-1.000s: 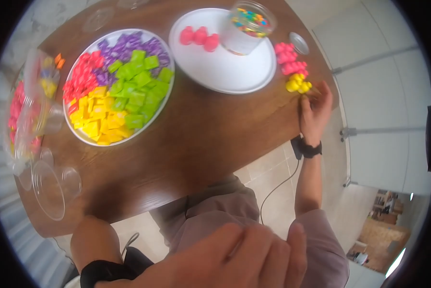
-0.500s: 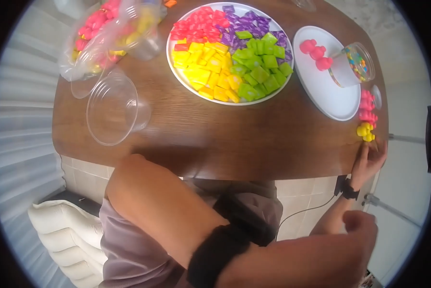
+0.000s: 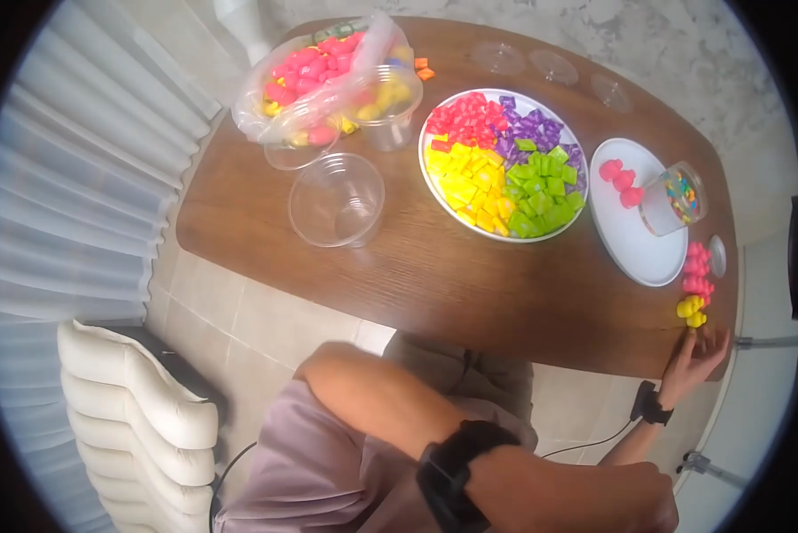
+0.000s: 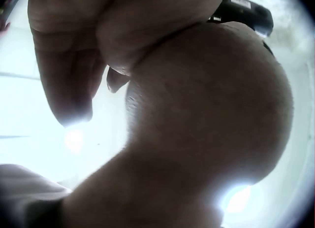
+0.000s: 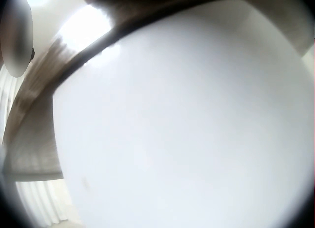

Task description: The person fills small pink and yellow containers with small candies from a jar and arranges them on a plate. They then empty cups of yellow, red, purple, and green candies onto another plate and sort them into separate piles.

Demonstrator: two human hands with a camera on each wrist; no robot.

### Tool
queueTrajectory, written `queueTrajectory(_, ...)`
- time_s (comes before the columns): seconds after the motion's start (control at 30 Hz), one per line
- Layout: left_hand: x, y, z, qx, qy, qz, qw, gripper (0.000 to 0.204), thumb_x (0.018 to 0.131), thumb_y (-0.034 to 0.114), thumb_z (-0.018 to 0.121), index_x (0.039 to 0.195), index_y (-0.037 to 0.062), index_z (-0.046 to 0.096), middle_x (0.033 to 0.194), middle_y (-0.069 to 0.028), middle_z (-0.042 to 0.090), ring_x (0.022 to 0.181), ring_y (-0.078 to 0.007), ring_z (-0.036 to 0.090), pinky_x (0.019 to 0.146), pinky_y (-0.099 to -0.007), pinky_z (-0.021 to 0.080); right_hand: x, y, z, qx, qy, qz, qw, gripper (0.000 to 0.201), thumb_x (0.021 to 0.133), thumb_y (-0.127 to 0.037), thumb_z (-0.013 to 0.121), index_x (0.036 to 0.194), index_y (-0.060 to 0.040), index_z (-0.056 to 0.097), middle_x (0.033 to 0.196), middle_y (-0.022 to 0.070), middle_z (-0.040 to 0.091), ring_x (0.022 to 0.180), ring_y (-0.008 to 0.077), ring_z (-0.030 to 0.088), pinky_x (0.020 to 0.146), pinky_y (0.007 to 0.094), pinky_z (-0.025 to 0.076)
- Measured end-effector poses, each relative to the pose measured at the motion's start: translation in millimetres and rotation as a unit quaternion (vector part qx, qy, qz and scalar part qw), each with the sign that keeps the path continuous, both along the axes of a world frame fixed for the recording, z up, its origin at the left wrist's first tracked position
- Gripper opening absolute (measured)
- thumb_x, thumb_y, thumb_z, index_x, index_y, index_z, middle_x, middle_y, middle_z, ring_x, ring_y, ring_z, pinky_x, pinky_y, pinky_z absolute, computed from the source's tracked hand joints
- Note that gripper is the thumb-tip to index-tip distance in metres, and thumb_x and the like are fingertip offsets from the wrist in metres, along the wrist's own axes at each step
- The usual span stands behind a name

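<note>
In the head view my right hand [image 3: 696,364] rests at the table's right edge with relaxed fingers. Its fingertips are close to a small yellow figure [image 3: 692,310] made of rounded lumps. Beyond that stand pink figures [image 3: 698,271] of the same sort. My left arm crosses low over the lap, and the left hand [image 3: 652,502] is partly cut off at the bottom right, holding nothing that shows. In the left wrist view, that hand's fingers [image 4: 66,90] hang down beside a large, shadowed bare arm [image 4: 211,105].
A white plate [image 3: 628,253] bears pink figures and a clear jar [image 3: 656,213] with colourful bits. Another plate [image 3: 424,171] holds red, purple, green and yellow packets. Clear cups [image 3: 314,200] and a plastic bag [image 3: 252,111] of pink and yellow pieces stand left. A padded white chair [image 3: 141,417] is lower left.
The head view has swung left, so the table sits farther up and right. My left hand has dropped from the front of the view to the lower right. The right hand stays beside the yellow figure.
</note>
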State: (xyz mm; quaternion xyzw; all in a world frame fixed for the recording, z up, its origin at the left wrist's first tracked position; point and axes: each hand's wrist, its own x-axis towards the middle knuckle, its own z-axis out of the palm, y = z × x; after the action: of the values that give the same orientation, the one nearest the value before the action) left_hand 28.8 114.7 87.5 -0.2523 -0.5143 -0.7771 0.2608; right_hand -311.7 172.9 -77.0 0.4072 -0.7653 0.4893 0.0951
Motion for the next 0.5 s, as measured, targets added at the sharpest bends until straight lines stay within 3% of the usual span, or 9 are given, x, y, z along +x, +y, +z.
queueTrajectory(0.07, 15.4, 0.4, 11.8, 0.148, -0.120, -0.105, 0.976, 0.034, 0.104, 0.024, 0.059, 0.094, -0.0067, 0.068, 0.079, -0.0120, 0.070, 0.076, -0.0136, 0.064, 0.067, -0.0302, 0.051, 3.9, -2.6, 2.9, -0.034, 0.077, -0.006, 0.996, 0.067, 0.097, -0.010, 0.067, 0.153, 0.0015, 0.031, 0.145, 0.0225, 0.046, 0.127, 0.0291, 0.052, 0.105, 0.0400, 0.045)
queueTrajectory(0.1, 18.4, 0.7, 12.6, 0.139, -0.111, -0.103, 0.979, 0.034, 0.104, 0.024, 0.059, 0.094, -0.0067, 0.068, 0.079, -0.0120, 0.070, 0.076, -0.0136, 0.064, 0.067, -0.0302, 0.051, 7.9, -3.0, 3.1, -0.066, 0.036, 0.002, 0.997, 0.067, 0.097, -0.010, 0.066, 0.152, 0.0028, 0.031, 0.150, 0.0218, 0.042, 0.134, 0.0311, 0.047, 0.110, 0.0428, 0.042)
queueTrajectory(0.17, 23.5, 5.1, 9.7, 0.244, -0.138, -0.189, 0.941, 0.037, 0.107, 0.029, 0.056, 0.110, -0.0061, 0.069, 0.093, -0.0074, 0.073, 0.086, -0.0105, 0.065, 0.075, -0.0276, 0.053, 10.7, -0.6, 2.2, -0.085, 0.080, -0.004, 0.993, 0.066, 0.097, -0.009, 0.066, 0.152, 0.0027, 0.031, 0.150, 0.0215, 0.042, 0.134, 0.0316, 0.046, 0.111, 0.0440, 0.041)
queueTrajectory(0.3, 32.6, 15.0, 4.3, 0.291, -0.114, -0.272, 0.910, 0.044, 0.110, 0.032, 0.049, 0.121, -0.0068, 0.065, 0.108, -0.0105, 0.072, 0.101, -0.0136, 0.065, 0.088, -0.0280, 0.053, 55.5, -5.0, 22.6, -0.113, 0.138, 0.057, 0.982, 0.062, 0.095, -0.006, 0.064, 0.150, 0.0025, 0.034, 0.150, 0.0223, 0.041, 0.136, 0.0338, 0.045, 0.112, 0.0476, 0.039)
queueTrajectory(0.33, 35.6, 18.3, 4.3, 0.351, -0.097, -0.356, 0.861, 0.049, 0.110, 0.035, 0.044, 0.126, -0.0086, 0.061, 0.115, -0.0121, 0.070, 0.107, -0.0151, 0.064, 0.093, -0.0296, 0.051, 69.1, -9.2, 28.7, -0.117, 0.160, 0.099, 0.975, 0.063, 0.094, -0.004, 0.064, 0.149, 0.0032, 0.034, 0.150, 0.0220, 0.042, 0.136, 0.0340, 0.045, 0.111, 0.0471, 0.039)
queueTrajectory(0.37, 37.1, 22.8, 3.7, 0.406, -0.083, -0.438, 0.798, 0.054, 0.111, 0.037, 0.040, 0.131, -0.0103, 0.057, 0.121, -0.0137, 0.069, 0.113, -0.0166, 0.063, 0.098, -0.0312, 0.050, 87.3, -17.9, 36.5, -0.155, 0.106, 0.155, 0.970, 0.065, 0.091, -0.001, 0.065, 0.149, 0.0038, 0.035, 0.149, 0.0209, 0.043, 0.135, 0.0323, 0.046, 0.110, 0.0447, 0.040)
queueTrajectory(0.4, 37.1, 36.3, -2.6, 0.402, -0.086, -0.440, 0.798, 0.054, 0.111, 0.037, 0.040, 0.131, -0.0103, 0.057, 0.121, -0.0137, 0.069, 0.113, -0.0166, 0.063, 0.098, -0.0312, 0.050, 103.8, -24.7, 46.1, -0.159, 0.107, 0.152, 0.970, 0.065, 0.091, -0.001, 0.065, 0.149, 0.0038, 0.035, 0.149, 0.0209, 0.043, 0.135, 0.0323, 0.046, 0.110, 0.0447, 0.040)
queueTrajectory(0.47, 34.4, 66.5, -18.8, 0.483, 0.032, -0.486, 0.728, 0.068, 0.109, 0.047, 0.037, 0.138, -0.0138, 0.047, 0.125, -0.0178, 0.066, 0.117, -0.0190, 0.062, 0.103, -0.0340, 0.047, 128.8, -39.5, 68.4, -0.148, -0.049, 0.296, 0.942, 0.070, 0.088, -0.002, 0.068, 0.150, 0.0030, 0.035, 0.149, 0.0198, 0.044, 0.133, 0.0299, 0.048, 0.108, 0.0422, 0.041)
queueTrajectory(0.5, 33.4, 70.4, -17.7, 0.482, 0.030, -0.491, 0.725, 0.068, 0.109, 0.047, 0.037, 0.138, -0.0138, 0.047, 0.125, -0.0178, 0.066, 0.117, -0.0190, 0.062, 0.103, -0.0340, 0.047, 136.4, -51.5, 77.8, -0.145, -0.077, 0.340, 0.926, 0.072, 0.087, -0.002, 0.069, 0.150, 0.0022, 0.035, 0.147, 0.0189, 0.046, 0.131, 0.0286, 0.049, 0.107, 0.0408, 0.042)
